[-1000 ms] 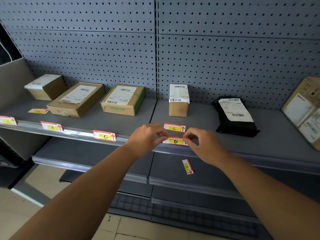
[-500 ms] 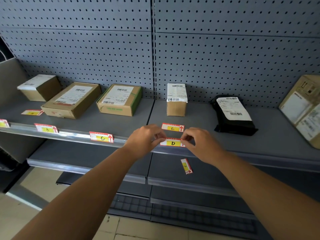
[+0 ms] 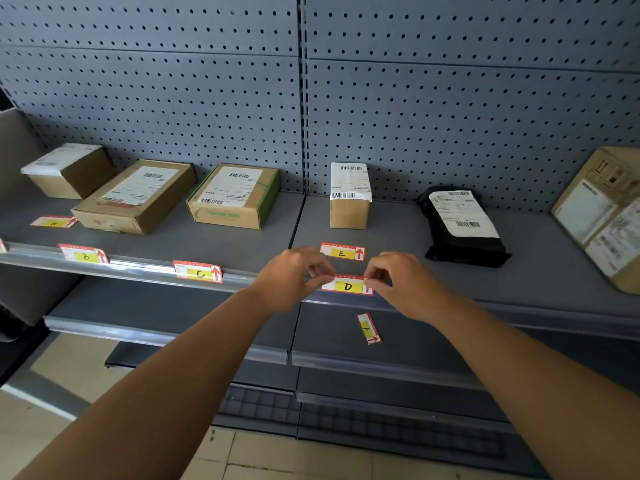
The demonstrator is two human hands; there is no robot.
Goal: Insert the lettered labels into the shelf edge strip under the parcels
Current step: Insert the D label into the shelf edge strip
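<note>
I see the D label (image 3: pixel 347 286) lying lengthwise along the shelf edge strip (image 3: pixel 138 270), long axis left-right, letter upright, just below the tall small parcel (image 3: pixel 349 195). My left hand (image 3: pixel 294 278) pinches its left end, my right hand (image 3: pixel 403 284) pinches the right end, covering its arrow. The C label (image 3: pixel 198 271) and B label (image 3: pixel 84 253) sit in the strip to the left, arrows up. The E label (image 3: pixel 342 251) lies flat on the shelf just behind D. The F label (image 3: pixel 369 328) lies on the lower shelf, long axis near front-back. The black bag parcel (image 3: pixel 462 226) lies to the right.
</note>
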